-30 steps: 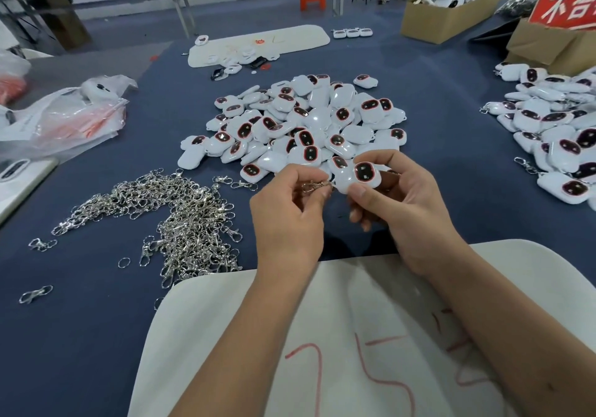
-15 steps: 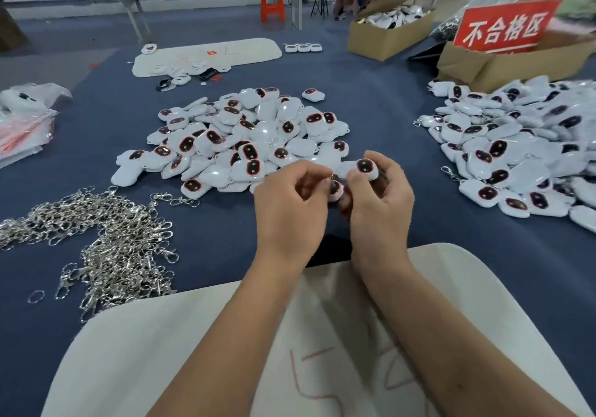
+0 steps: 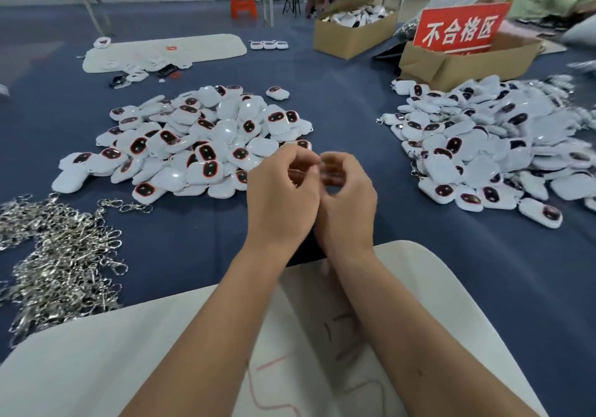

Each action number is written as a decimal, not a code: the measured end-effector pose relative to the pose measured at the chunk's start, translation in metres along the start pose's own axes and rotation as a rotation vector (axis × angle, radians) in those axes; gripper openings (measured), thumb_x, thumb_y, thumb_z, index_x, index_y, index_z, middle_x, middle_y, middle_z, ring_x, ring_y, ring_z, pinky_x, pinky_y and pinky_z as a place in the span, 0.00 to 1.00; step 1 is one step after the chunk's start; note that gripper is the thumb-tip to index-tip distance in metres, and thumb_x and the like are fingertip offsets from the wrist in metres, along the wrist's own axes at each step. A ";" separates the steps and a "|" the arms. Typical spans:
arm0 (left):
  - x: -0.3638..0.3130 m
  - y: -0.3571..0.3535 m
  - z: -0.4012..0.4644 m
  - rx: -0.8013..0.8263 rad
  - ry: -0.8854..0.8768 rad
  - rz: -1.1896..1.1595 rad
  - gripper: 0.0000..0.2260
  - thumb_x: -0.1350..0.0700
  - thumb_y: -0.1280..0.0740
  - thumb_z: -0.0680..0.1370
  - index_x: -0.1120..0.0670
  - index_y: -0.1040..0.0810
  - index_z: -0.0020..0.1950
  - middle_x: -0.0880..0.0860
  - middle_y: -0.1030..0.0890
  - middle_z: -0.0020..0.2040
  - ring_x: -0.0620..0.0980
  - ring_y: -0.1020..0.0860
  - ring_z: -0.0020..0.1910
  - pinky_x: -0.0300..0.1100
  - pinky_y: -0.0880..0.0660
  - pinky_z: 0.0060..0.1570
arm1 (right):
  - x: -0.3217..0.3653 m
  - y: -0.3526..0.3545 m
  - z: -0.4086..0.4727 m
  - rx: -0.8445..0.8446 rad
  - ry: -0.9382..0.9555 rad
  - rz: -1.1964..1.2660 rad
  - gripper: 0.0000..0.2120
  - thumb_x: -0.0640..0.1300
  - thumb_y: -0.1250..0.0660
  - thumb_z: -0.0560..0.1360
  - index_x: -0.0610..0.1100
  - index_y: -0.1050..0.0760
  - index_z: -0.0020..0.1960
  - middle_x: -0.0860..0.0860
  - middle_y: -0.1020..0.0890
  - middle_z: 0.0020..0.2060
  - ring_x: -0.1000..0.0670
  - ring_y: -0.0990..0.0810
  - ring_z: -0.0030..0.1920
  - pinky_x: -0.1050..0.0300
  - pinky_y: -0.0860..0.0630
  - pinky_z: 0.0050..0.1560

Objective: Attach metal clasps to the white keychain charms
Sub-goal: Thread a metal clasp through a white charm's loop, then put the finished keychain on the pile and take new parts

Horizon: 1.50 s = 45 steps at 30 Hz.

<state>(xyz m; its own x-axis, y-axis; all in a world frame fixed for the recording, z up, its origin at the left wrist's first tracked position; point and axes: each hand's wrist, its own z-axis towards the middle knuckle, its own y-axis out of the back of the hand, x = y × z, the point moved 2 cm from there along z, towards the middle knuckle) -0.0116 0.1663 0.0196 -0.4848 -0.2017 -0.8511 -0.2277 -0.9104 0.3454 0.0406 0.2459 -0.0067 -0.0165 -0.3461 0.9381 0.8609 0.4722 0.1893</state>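
My left hand [image 3: 283, 197] and my right hand [image 3: 348, 200] meet above the blue table, fingers curled toward each other and blurred. A glint of a metal clasp [image 3: 295, 172] shows at my left fingertips. A pale bit of a white charm [image 3: 333, 189] shows inside my right hand's curl; the rest is hidden. A heap of white charms with dark red-rimmed faces [image 3: 200, 145] lies just behind my hands. Loose metal clasps [image 3: 64, 255] are piled at the left.
A second heap of charms [image 3: 483, 145], some with clasps, lies to the right. A white board [image 3: 129, 352] with red marks sits under my forearms. Two cardboard boxes [image 3: 351, 39] [image 3: 451, 65], a red sign [image 3: 458, 29] and another white board [image 3: 161, 52] stand at the back.
The view has swung right, showing more of the right heap. My hands have closed in together, and the charm that stood out above my right fingers is now mostly hidden.
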 end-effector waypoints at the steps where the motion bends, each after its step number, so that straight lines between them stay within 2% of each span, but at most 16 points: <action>1: 0.002 0.005 -0.003 -0.004 -0.009 0.026 0.07 0.64 0.31 0.77 0.53 0.16 0.48 0.41 0.17 0.41 0.37 0.19 0.44 0.30 0.24 0.47 | 0.001 -0.003 -0.002 0.069 0.043 -0.090 0.08 0.38 0.29 0.78 0.46 0.18 0.56 0.51 0.16 0.51 0.55 0.18 0.50 0.59 0.22 0.52; 3: 0.006 0.017 -0.006 -0.012 -0.019 0.072 0.09 0.64 0.31 0.76 0.51 0.17 0.47 0.41 0.18 0.41 0.37 0.20 0.44 0.32 0.24 0.47 | 0.001 -0.008 -0.005 0.165 0.138 -0.258 0.05 0.40 0.29 0.78 0.46 0.17 0.53 0.51 0.17 0.49 0.50 0.21 0.51 0.57 0.26 0.51; 6: 0.016 0.042 -0.010 -0.021 -0.009 0.155 0.07 0.62 0.31 0.77 0.50 0.18 0.47 0.43 0.17 0.44 0.42 0.20 0.45 0.43 0.22 0.50 | 0.008 -0.016 -0.015 0.245 0.336 -0.434 0.05 0.42 0.28 0.78 0.45 0.16 0.54 0.51 0.19 0.50 0.47 0.28 0.55 0.62 0.34 0.51; 9: 0.027 0.069 -0.017 -0.068 -0.013 0.273 0.06 0.61 0.31 0.77 0.50 0.18 0.49 0.45 0.17 0.46 0.49 0.19 0.48 0.52 0.22 0.52 | 0.014 -0.024 -0.027 0.383 0.473 -0.644 0.13 0.46 0.28 0.76 0.48 0.19 0.61 0.50 0.22 0.62 0.45 0.32 0.66 0.52 0.31 0.62; 12: 0.039 0.098 -0.028 -0.131 0.018 0.501 0.07 0.60 0.31 0.75 0.51 0.18 0.51 0.48 0.18 0.49 0.53 0.23 0.53 0.48 0.27 0.57 | 0.016 -0.030 -0.035 0.477 0.405 -0.776 0.19 0.49 0.30 0.78 0.50 0.25 0.68 0.50 0.31 0.73 0.43 0.38 0.74 0.44 0.34 0.69; 15: 0.050 0.124 -0.039 -0.172 0.131 0.741 0.10 0.57 0.31 0.75 0.50 0.19 0.56 0.52 0.20 0.55 0.57 0.29 0.58 0.44 0.35 0.59 | 0.017 -0.030 -0.036 0.464 0.375 -0.715 0.18 0.46 0.28 0.79 0.50 0.24 0.68 0.49 0.29 0.69 0.44 0.31 0.67 0.45 0.30 0.65; 18: 0.056 0.136 -0.047 -0.176 0.271 0.915 0.15 0.52 0.31 0.75 0.49 0.21 0.62 0.56 0.25 0.62 0.61 0.33 0.64 0.54 0.34 0.63 | 0.017 -0.028 -0.035 0.413 0.393 -0.606 0.14 0.40 0.25 0.76 0.48 0.21 0.60 0.50 0.25 0.57 0.46 0.26 0.56 0.52 0.28 0.56; 20: 0.057 0.136 -0.047 -0.152 0.365 0.960 0.17 0.49 0.32 0.77 0.48 0.23 0.65 0.56 0.27 0.65 0.62 0.34 0.66 0.55 0.35 0.64 | 0.017 -0.028 -0.035 0.392 0.403 -0.569 0.14 0.38 0.25 0.75 0.47 0.21 0.58 0.51 0.23 0.52 0.48 0.26 0.52 0.58 0.33 0.51; 24: 0.059 0.133 -0.046 -0.117 0.315 0.892 0.14 0.53 0.34 0.78 0.50 0.21 0.63 0.54 0.26 0.62 0.58 0.31 0.63 0.52 0.34 0.64 | 0.014 -0.028 -0.034 0.401 0.409 -0.514 0.21 0.38 0.24 0.74 0.47 0.23 0.65 0.51 0.21 0.52 0.46 0.24 0.54 0.57 0.32 0.52; 28: 0.059 0.130 -0.042 -0.074 0.208 0.709 0.14 0.63 0.34 0.76 0.53 0.20 0.61 0.54 0.21 0.57 0.56 0.26 0.59 0.45 0.32 0.60 | 0.011 -0.028 -0.030 0.420 0.352 -0.562 0.28 0.52 0.19 0.71 0.51 0.24 0.68 0.56 0.18 0.55 0.47 0.27 0.59 0.51 0.33 0.59; 32: 0.056 0.125 -0.039 -0.066 0.176 0.593 0.16 0.67 0.34 0.74 0.54 0.19 0.58 0.53 0.19 0.54 0.55 0.21 0.54 0.51 0.26 0.59 | 0.013 -0.028 -0.032 0.351 0.484 -0.550 0.19 0.49 0.21 0.73 0.51 0.18 0.62 0.58 0.15 0.54 0.48 0.24 0.61 0.52 0.39 0.59; 35: 0.058 0.124 -0.039 -0.092 0.159 0.615 0.15 0.64 0.33 0.74 0.52 0.19 0.58 0.52 0.21 0.54 0.54 0.23 0.56 0.46 0.29 0.57 | 0.017 -0.026 -0.034 0.311 0.597 -0.358 0.13 0.40 0.23 0.76 0.47 0.17 0.59 0.56 0.14 0.51 0.50 0.19 0.54 0.56 0.30 0.57; 37: 0.059 0.124 -0.039 -0.114 0.177 0.662 0.14 0.61 0.33 0.75 0.51 0.19 0.60 0.52 0.22 0.56 0.55 0.27 0.58 0.44 0.32 0.57 | 0.020 -0.027 -0.039 0.386 0.589 -0.150 0.14 0.35 0.24 0.76 0.44 0.17 0.60 0.52 0.14 0.49 0.52 0.16 0.50 0.61 0.23 0.53; 39: 0.061 0.123 -0.038 -0.119 0.227 0.721 0.13 0.57 0.33 0.77 0.50 0.19 0.61 0.54 0.23 0.57 0.56 0.29 0.59 0.45 0.32 0.57 | 0.020 -0.031 -0.046 0.574 0.471 0.009 0.18 0.31 0.26 0.76 0.43 0.18 0.63 0.51 0.15 0.49 0.50 0.16 0.51 0.58 0.20 0.54; 42: 0.061 0.124 -0.037 -0.115 0.214 0.728 0.13 0.60 0.35 0.77 0.50 0.19 0.59 0.54 0.22 0.57 0.56 0.28 0.59 0.46 0.33 0.58 | 0.014 -0.037 -0.045 0.780 0.322 -0.040 0.17 0.32 0.31 0.80 0.45 0.18 0.65 0.56 0.17 0.51 0.53 0.18 0.52 0.59 0.23 0.54; 45: 0.052 0.126 -0.035 -0.160 0.077 0.453 0.14 0.64 0.38 0.76 0.53 0.16 0.55 0.51 0.17 0.51 0.54 0.22 0.55 0.46 0.28 0.57 | 0.013 -0.038 -0.039 0.769 0.261 -0.099 0.15 0.33 0.32 0.81 0.47 0.16 0.63 0.59 0.18 0.51 0.57 0.20 0.52 0.64 0.27 0.55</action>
<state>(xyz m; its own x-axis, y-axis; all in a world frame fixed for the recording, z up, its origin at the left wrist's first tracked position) -0.0364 0.0287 0.0050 -0.4398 -0.6113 -0.6580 0.1277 -0.7678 0.6279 0.0277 0.1919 -0.0133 0.1263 -0.5478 0.8271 0.2702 0.8212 0.5026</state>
